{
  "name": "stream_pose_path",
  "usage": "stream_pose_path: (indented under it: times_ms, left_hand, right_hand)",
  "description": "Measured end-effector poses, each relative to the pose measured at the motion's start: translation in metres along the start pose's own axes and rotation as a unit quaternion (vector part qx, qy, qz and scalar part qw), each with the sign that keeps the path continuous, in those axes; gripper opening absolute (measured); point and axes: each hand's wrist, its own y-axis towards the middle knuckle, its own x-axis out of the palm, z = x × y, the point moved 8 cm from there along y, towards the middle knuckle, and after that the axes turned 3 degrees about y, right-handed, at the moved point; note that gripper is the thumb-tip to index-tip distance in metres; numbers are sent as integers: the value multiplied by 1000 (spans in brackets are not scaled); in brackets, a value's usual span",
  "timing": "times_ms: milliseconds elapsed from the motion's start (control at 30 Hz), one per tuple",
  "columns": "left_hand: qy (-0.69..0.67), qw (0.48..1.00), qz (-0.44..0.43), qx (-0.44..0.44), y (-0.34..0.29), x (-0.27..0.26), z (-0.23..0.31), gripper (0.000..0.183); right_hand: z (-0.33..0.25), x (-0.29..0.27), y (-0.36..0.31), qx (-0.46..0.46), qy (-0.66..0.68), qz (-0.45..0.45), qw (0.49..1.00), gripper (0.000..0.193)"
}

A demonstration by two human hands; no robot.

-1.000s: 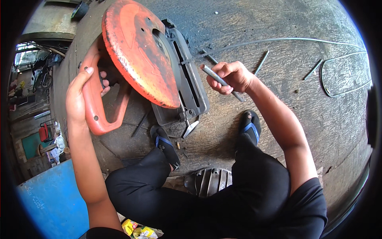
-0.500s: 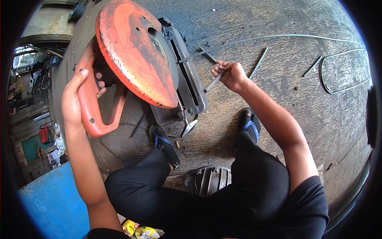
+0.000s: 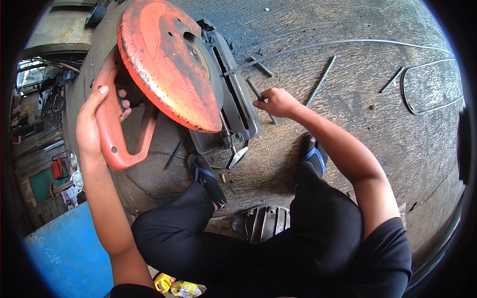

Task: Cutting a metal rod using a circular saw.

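A worn orange-red cut-off saw [image 3: 161, 64] stands left of centre on a dark metal base [image 3: 251, 116]. My left hand [image 3: 92, 124] is wrapped round its loop handle [image 3: 107, 131], fingertips at the black trigger. Part of the cutting disc [image 3: 214, 74] shows under the guard. Just right of the base, my right hand [image 3: 279, 103] is closed round a short metal rod [image 3: 255, 89], whose two ends stick out past the fingers. A silver clamp handle [image 3: 237, 158] hangs at the base's near end.
Other short rods lie on the floor: one [image 3: 261, 66] beyond my right hand, a longer one [image 3: 322, 79] and another [image 3: 392, 79] farther right. A long bent rod [image 3: 343, 42] curves across behind them. A ribbed metal part [image 3: 266, 223] lies between my legs; a blue panel [image 3: 69, 253] stands lower left.
My right hand has moved slightly left and nearer to me, and the rod in it has turned to a different slant. My left hand stays on the saw handle.
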Motion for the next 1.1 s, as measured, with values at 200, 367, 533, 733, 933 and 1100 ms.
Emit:
stream_pose_path:
  times_ms: [200, 367, 533, 733, 933, 1100]
  left_hand:
    - [1, 1000, -15, -2, 1, 3, -1, 49]
    - [-3, 1000, 11, 2, -2, 1, 1, 49]
    - [7, 1000, -1, 7, 2, -1, 0, 45]
    - [22, 1000, 12, -1, 1, -5, 0, 44]
    - [-2, 1000, 0, 2, -2, 5, 3, 50]
    - [7, 1000, -4, 0, -1, 4, 1, 49]
  right_hand:
    - [-14, 2, 3, -165, -55, 65, 983, 29]
    - [-31, 10, -12, -189, 55, 72, 978, 30]
    - [-10, 35, 1, -136, 239, -29, 961, 29]
    - [-13, 63, -10, 5, 461, -167, 872, 32]
    - [-28, 76, -21, 35, 476, -232, 848, 37]
    - [-33, 84, -23, 42, 460, -229, 857, 35]
